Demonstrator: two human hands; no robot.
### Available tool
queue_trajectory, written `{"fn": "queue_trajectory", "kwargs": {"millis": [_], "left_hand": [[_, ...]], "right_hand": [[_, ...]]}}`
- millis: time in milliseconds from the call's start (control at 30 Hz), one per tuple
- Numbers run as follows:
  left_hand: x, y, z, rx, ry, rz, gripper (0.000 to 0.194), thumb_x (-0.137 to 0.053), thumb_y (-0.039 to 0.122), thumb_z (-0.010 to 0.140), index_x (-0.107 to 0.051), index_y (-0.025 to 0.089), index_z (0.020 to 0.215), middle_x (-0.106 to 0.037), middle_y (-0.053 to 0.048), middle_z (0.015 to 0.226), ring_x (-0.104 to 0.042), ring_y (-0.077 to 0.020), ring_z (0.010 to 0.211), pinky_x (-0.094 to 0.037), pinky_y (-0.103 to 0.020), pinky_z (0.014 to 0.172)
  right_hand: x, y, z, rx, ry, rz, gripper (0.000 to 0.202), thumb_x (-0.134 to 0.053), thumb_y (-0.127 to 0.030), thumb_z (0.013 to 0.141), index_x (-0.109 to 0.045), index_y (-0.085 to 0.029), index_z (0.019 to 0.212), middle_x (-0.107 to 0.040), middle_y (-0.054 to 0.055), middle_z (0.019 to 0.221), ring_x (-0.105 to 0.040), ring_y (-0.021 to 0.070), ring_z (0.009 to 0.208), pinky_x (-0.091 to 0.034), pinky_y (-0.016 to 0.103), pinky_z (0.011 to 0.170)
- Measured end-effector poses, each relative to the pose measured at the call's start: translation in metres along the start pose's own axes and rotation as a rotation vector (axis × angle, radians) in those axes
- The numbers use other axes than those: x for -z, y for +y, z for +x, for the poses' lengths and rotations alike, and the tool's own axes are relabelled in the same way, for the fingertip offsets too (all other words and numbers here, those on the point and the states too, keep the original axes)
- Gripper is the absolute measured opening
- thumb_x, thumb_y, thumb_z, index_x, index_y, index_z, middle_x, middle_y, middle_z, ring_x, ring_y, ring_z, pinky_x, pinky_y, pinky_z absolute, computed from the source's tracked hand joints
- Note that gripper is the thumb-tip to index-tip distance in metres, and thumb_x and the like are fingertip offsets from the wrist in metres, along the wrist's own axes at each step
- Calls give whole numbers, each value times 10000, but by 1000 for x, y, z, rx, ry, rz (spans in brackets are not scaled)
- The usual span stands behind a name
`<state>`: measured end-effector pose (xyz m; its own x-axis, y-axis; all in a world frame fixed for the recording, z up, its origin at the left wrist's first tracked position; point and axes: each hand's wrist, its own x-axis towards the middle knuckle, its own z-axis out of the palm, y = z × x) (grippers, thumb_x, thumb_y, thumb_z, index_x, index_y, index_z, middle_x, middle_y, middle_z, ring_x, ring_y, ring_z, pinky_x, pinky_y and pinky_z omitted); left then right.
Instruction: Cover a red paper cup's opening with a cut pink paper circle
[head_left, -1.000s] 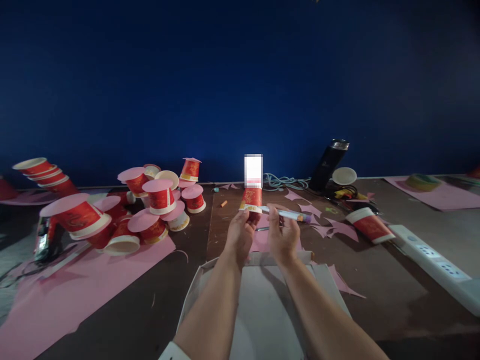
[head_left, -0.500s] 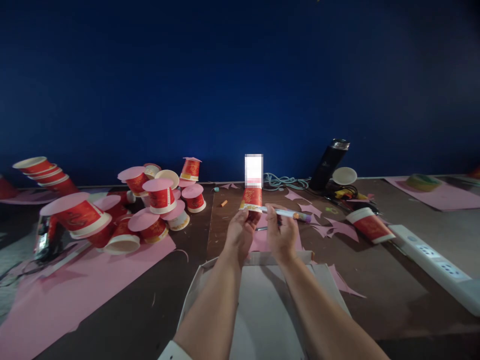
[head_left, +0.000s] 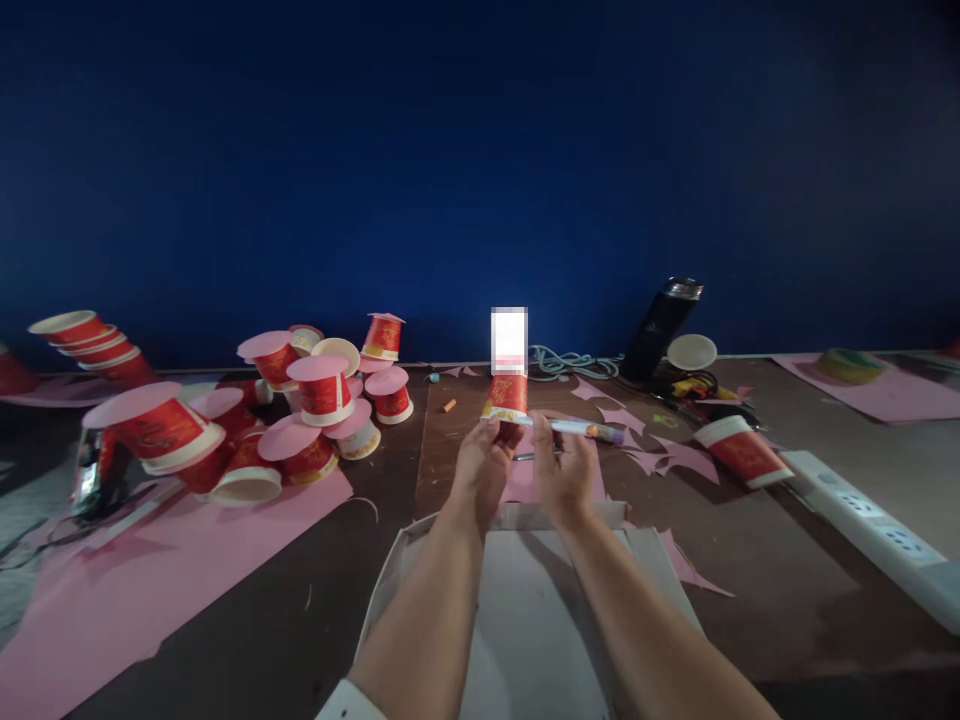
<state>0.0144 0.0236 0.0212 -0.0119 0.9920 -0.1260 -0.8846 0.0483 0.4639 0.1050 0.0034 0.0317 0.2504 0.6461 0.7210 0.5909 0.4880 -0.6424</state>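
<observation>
My left hand (head_left: pixel 481 465) is closed around the lower end of a red paper cup (head_left: pixel 507 398) in the middle of the view. A pixelated white patch covers whatever is above the cup. In my right hand (head_left: pixel 562 468) is a slim white pen-like stick (head_left: pixel 576 427) with a purple end, lying nearly level. Its left tip is close to the cup's lower edge; whether it touches I cannot tell. Beneath the hands lie a piece of pink paper (head_left: pixel 520 485) and a thin dark rod (head_left: pixel 534 456), partly hidden by the fingers.
Several red cups with pink paper discs (head_left: pixel 319 390) are heaped at left beside a pink sheet (head_left: pixel 187 565). A white box (head_left: pixel 525 600) lies under my forearms. To the right are pink scraps (head_left: pixel 679 458), a black flask (head_left: pixel 660 325), another cup (head_left: pixel 742 452) and a power strip (head_left: pixel 862 525).
Both hands keep the same hold on the cup and the pen-like stick. The whole view has shifted very slightly.
</observation>
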Motion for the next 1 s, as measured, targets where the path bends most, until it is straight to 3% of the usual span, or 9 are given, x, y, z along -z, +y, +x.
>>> {"fn": "queue_trajectory", "kwargs": {"millis": [200, 367, 600, 1000], "left_hand": [[-2, 2, -2, 14, 16, 1, 36, -625, 123, 737, -625, 118, 773, -658, -48, 780, -628, -126, 750, -472, -304, 841], [-5, 5, -5, 26, 105, -41, 56, -570, 88, 777, -603, 121, 747, -643, -36, 754, -622, -111, 727, -486, -289, 815], [-8, 7, -5, 32, 76, -11, 45, -586, 109, 768, -600, 131, 731, -640, -32, 755, -619, -115, 734, -471, -288, 844], [-1, 6, 0, 34, 53, -16, 67, -585, 131, 780, -611, 132, 718, -638, -37, 742, -618, -118, 718, -477, -292, 842]], "right_hand": [[0, 0, -1, -4, 11, 4, 230, -480, -317, 897, -662, -176, 891, -687, 61, 805, -615, 177, 740, -466, 310, 726], [1, 1, -2, -51, 39, 50, 246, -461, -327, 904, -655, -176, 926, -684, 73, 878, -615, 171, 725, -475, 309, 709], [1, -2, -1, -12, 16, -19, 262, -460, -334, 901, -673, -184, 874, -679, 62, 779, -603, 182, 719, -467, 318, 709], [-1, 5, -1, -35, 49, -79, 242, -484, -322, 889, -678, -179, 863, -694, 69, 821, -611, 189, 737, -453, 324, 723]]}}
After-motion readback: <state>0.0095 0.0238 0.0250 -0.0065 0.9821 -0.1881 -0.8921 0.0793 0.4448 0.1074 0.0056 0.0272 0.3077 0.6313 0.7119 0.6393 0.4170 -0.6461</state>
